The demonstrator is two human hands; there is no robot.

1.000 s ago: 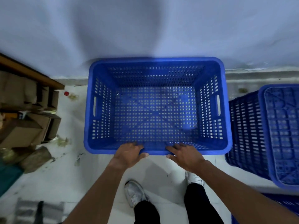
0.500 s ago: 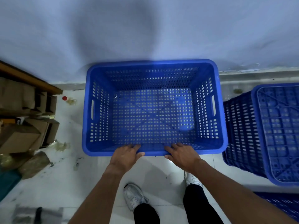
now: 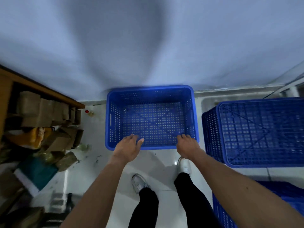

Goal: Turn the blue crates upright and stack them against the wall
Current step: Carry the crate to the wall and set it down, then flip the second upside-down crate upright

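At far left, a wooden shelf (image 3: 49,91) is holding a jumble of cardboard boxes (image 3: 37,111), and a small red cap (image 3: 86,111) is lying on the floor (image 3: 164,163) just beside its far corner. Right of that, the crate (image 3: 108,122) is sitting upright on the floor, open top facing up, its far side at the wall (image 3: 148,38); whether it is touching cannot be told. The left hand (image 3: 128,149) is hanging over the near rim toward the crate's left corner, fingers loosely spread and nearly straight, thumb out, holding nothing. The right hand (image 3: 187,146) is lying at the near right corner, fingers bending down over the rim; whether they are gripping it cannot be told. Two white shoes (image 3: 139,183) are standing near the crate. Further right, an upturned crate (image 3: 263,132) is resting bottom-up, apart from the first, and a third crate (image 3: 220,214) is showing at the near right edge.
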